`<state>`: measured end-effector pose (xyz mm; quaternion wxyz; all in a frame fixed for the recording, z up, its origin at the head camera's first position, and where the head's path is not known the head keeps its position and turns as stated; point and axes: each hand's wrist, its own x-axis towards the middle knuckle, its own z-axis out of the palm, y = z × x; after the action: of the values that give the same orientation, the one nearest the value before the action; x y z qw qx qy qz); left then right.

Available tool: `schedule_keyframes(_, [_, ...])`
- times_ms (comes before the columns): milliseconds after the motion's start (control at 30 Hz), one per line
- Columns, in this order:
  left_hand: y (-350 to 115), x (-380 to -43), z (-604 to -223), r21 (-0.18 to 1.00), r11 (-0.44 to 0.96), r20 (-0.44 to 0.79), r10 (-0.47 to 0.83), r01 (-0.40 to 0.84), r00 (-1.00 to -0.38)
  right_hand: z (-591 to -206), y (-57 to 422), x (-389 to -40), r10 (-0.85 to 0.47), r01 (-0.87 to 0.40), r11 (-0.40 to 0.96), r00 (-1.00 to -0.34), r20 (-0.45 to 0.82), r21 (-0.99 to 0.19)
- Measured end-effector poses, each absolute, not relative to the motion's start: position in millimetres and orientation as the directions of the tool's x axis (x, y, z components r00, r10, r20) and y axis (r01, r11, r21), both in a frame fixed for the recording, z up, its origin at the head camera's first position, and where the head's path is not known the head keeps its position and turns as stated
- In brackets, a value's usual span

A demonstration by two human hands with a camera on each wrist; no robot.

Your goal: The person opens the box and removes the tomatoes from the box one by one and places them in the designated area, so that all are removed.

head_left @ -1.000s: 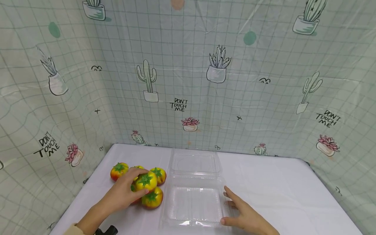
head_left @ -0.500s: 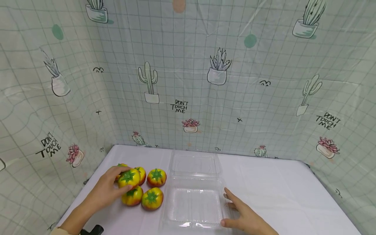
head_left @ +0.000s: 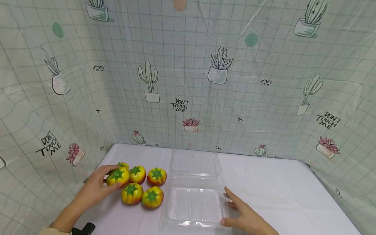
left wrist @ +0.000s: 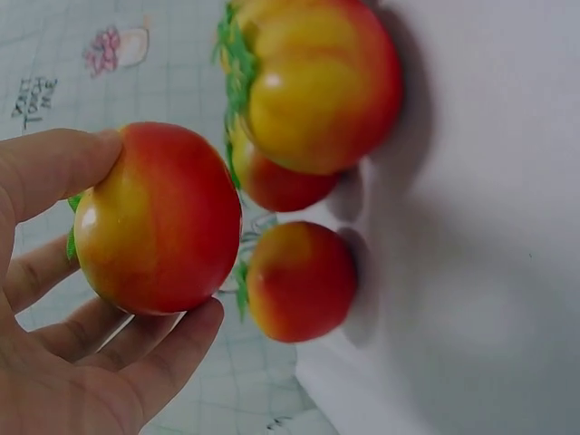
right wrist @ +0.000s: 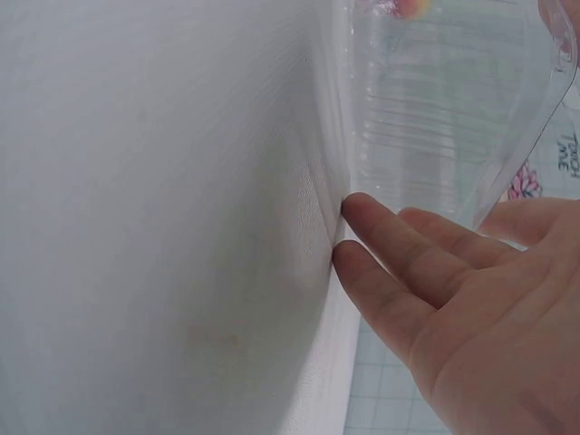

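My left hand holds a yellow-red tomato with a green star-shaped top between thumb and fingers, at the left end of a group. In the left wrist view, the thumb lies on one side of the held tomato and the fingers curl around the other. Several similar tomatoes rest on the table; one behind is partly hidden by the held one. My right hand is spread at the right side of a clear plastic clamshell box, thumb at its near right corner. Two of its fingertips touch the tabletop.
The box's lid lies folded back behind its base. The white-covered table extends to the right. A cloth printed with cacti surrounds the table's back and sides.
My left hand has carried the tomato leftward from above the group to its left end, exposing the tomatoes that it covered. The right hand and the box have stayed put.
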<state>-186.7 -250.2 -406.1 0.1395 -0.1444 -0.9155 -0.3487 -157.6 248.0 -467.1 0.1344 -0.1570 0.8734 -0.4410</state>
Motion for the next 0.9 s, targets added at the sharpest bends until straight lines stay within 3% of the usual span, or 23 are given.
schedule_keyframes(500, [-265.2, -186.9, -417.4, 0.625, 0.739, 0.230, 0.135, 0.253, -0.964, -466.9, 248.3, -156.8, -0.382, -0.160, 0.583, -0.919, -0.095, -0.797])
schedule_keyframes(900, [-270.7, -188.4, -427.7, 0.635, 0.730, 0.222, 0.139, 0.252, -0.965, -465.9, 248.1, -156.0, -0.383, -0.184, 0.601, -0.921, -0.078, -0.778])
